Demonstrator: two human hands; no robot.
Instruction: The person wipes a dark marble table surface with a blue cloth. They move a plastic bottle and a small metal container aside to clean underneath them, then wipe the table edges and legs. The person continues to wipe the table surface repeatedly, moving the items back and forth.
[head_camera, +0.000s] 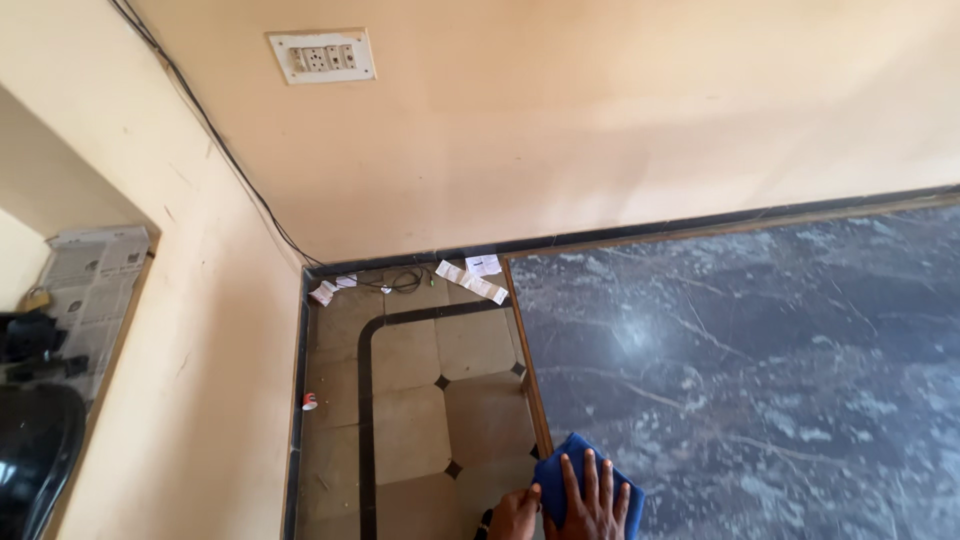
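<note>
Fingers (590, 480) of my right hand (590, 505) spread flat on blue cloth (565, 465), pressing it to the dark marble slab (750, 370) near its corner, for grip. Left hand (512, 515) beside, fingers unclear.

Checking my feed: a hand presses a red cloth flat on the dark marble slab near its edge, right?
Not quite: the head view shows the cloth is blue, not red. The hand does press it flat on the dark marble slab near its edge.

Blue cloth (565, 460), dark veined marble slab (760, 360)
</note>
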